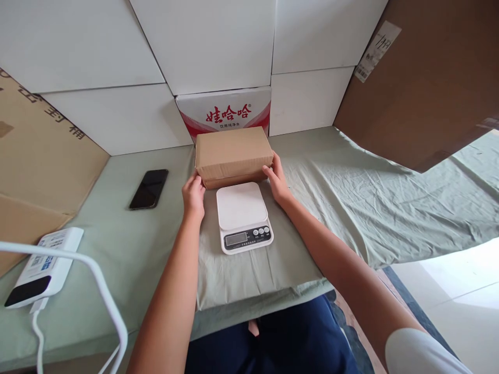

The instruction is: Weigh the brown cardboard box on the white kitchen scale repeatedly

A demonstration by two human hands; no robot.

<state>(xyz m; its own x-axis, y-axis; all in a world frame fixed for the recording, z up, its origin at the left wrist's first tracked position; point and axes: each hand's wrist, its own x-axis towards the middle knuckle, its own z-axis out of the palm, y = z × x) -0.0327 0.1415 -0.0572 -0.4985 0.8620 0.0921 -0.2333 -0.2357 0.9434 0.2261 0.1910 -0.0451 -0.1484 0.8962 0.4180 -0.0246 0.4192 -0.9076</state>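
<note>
A closed brown cardboard box (234, 148) is gripped at its two ends by both my hands, just behind the scale. My left hand (193, 195) has its fingers curled at the box's lower left corner. On the right end, my right hand (276, 179) wraps the corner, with the thumb on the front face. In front of the box lies a white digital kitchen scale (242, 208), with nothing on its platform. Its display (236, 239) looks blank. Whether the box rests on the cloth or is slightly raised, I cannot tell.
A black phone (148, 189) lies left on the green cloth (156, 249). A white power bank (47, 265) with a cable is at lower left. White boxes (218, 47), a red-and-white carton (228, 111) and large brown cartons (421, 83) wall the back and sides.
</note>
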